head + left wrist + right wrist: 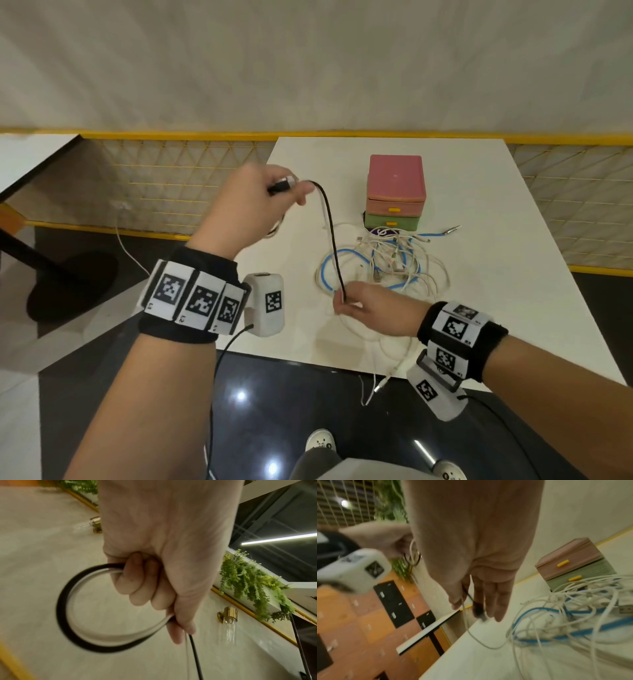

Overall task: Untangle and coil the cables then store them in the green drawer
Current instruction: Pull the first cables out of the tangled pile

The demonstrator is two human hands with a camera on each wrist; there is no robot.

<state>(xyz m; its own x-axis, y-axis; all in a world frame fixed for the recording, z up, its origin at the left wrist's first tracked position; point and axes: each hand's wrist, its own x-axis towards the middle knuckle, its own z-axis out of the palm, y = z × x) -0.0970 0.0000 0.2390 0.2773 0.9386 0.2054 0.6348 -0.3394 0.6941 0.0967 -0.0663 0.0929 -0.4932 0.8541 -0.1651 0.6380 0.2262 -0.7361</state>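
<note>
Gripping a small coil of two thin cables, one black cable and one white cable, the left hand is raised over the table's left edge with its fingers curled round the loop; a black plug end sticks out by the thumb in the head view. The right hand sits lower, just above the white rectangular tabletop, thumb and fingers pinching the same black and white pair where they run down from the left hand; its other fingers hang fairly straight. Two hands, two wrist bands with printed markers, two white wrist cameras. Beyond the right hand lies the loose tangle of cables on the table: several white leads, count unclear because they overlap, and one light blue cable looping through them, its metal tip lying out to the right. One white lead trails off the near table edge. Just behind the tangle, touching its far side, stands one small stack of two plastic drawers: the pink upper drawer unit and, beneath it, the green drawer, each with one yellow handle, both closed. A yellow mesh railing runs behind the table.
</note>
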